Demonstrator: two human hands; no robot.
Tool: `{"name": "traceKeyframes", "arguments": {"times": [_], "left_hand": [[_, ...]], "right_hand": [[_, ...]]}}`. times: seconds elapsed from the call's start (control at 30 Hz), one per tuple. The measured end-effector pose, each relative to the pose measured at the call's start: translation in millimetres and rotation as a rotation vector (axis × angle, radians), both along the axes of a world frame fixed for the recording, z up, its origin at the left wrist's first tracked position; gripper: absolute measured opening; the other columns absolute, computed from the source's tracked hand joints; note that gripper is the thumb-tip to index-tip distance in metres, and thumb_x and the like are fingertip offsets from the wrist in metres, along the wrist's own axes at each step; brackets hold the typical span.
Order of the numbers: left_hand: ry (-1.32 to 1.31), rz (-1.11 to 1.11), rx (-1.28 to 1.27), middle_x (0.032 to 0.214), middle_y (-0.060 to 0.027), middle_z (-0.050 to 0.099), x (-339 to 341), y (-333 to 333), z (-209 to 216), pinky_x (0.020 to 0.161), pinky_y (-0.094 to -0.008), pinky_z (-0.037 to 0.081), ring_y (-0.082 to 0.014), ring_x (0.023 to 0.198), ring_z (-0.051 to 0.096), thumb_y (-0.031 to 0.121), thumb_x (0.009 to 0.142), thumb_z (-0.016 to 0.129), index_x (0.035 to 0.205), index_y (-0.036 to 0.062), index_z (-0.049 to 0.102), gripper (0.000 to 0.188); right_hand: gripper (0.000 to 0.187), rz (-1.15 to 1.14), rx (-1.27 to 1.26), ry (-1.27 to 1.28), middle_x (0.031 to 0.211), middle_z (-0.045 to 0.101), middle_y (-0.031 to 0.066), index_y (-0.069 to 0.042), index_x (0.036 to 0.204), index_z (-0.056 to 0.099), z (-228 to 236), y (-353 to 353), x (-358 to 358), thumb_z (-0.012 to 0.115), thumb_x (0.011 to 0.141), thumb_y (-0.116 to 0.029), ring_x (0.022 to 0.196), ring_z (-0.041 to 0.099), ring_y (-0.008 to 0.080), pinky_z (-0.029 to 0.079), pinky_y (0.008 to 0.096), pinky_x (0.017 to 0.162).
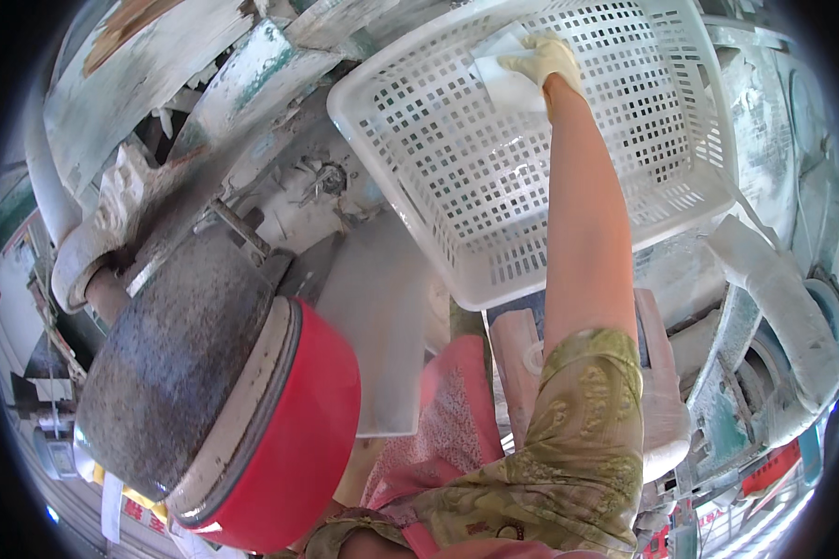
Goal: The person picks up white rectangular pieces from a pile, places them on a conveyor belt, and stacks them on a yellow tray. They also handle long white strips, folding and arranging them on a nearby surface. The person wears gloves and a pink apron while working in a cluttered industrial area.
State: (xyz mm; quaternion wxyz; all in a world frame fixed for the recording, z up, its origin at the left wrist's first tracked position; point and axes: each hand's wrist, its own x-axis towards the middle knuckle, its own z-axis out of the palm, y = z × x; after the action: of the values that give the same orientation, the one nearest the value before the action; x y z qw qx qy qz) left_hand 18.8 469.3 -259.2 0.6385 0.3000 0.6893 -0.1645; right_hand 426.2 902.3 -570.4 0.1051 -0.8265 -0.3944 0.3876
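Observation:
My right hand, in a pale yellow glove, reaches far out into a white plastic basket with slotted walls. Its fingers close on a flat white piece, tilted against the basket's far left part; whether it is one piece or a thin stack I cannot make out. A rounded drum-like body, speckled grey with a pale band and a red end, fills the lower left. My left sleeve passes behind that red end, and my left hand does not show.
A pale flat board lies between the drum and the basket. Worn, dust-covered boards and a bent pipe crowd the left. A wrapped white pipe and metal framework stand right of the basket. A pinkish stool-like seat is below it.

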Motion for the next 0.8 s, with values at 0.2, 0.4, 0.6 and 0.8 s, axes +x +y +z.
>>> {"name": "traceKeyframes", "arguments": {"times": [0.2,0.4,0.6,0.8], "left_hand": [[0.028,0.063,-0.035,0.115,-0.0139,0.073,-10.3,-9.2,5.0,0.100,-0.0352,0.051,-0.0219,0.111,0.068,0.017,0.100,0.061,0.126,-0.0043,0.064,0.034],[0.013,0.243,0.083,0.115,-0.0131,0.072,-26.2,3.4,12.0,0.100,-0.0344,0.050,-0.0205,0.110,0.067,0.017,0.101,0.060,0.127,-0.0049,0.063,0.035],[-0.116,0.424,0.222,0.118,-0.0129,0.070,-23.5,17.2,51.0,0.102,-0.0329,0.048,-0.0192,0.113,0.065,0.015,0.103,0.056,0.130,-0.0056,0.060,0.035],[-0.123,0.724,0.287,0.123,-0.0157,0.068,-5.4,14.9,114.4,0.106,-0.0328,0.046,-0.0206,0.118,0.063,0.014,0.105,0.053,0.136,-0.0051,0.055,0.036]], "right_hand": [[0.074,0.067,-0.115,0.092,0.134,0.068,0.0128,-0.006,0.139,0.061,-13.8,3.1,7.1,0.088,0.076,-0.036,0.120,0.066,0.0268,0.050,0.0369,0.105],[0.051,0.210,-0.055,0.018,0.129,0.070,0.0122,-0.017,0.134,0.068,45.9,-27.2,-28.1,0.079,0.087,-0.035,0.117,0.067,0.0289,0.052,0.0402,0.103],[0.048,-0.193,0.192,0.128,0.114,0.066,0.0207,0.000,0.131,0.063,118.7,-141.3,-56.1,0.074,0.091,-0.025,0.113,0.062,0.0325,0.049,0.0410,0.097],[0.052,-0.788,0.346,0.663,0.127,0.065,0.0115,0.003,0.135,0.058,265.6,-245.8,-57.6,0.073,0.093,-0.024,0.113,0.063,0.0227,0.050,0.0387,0.097]]}}
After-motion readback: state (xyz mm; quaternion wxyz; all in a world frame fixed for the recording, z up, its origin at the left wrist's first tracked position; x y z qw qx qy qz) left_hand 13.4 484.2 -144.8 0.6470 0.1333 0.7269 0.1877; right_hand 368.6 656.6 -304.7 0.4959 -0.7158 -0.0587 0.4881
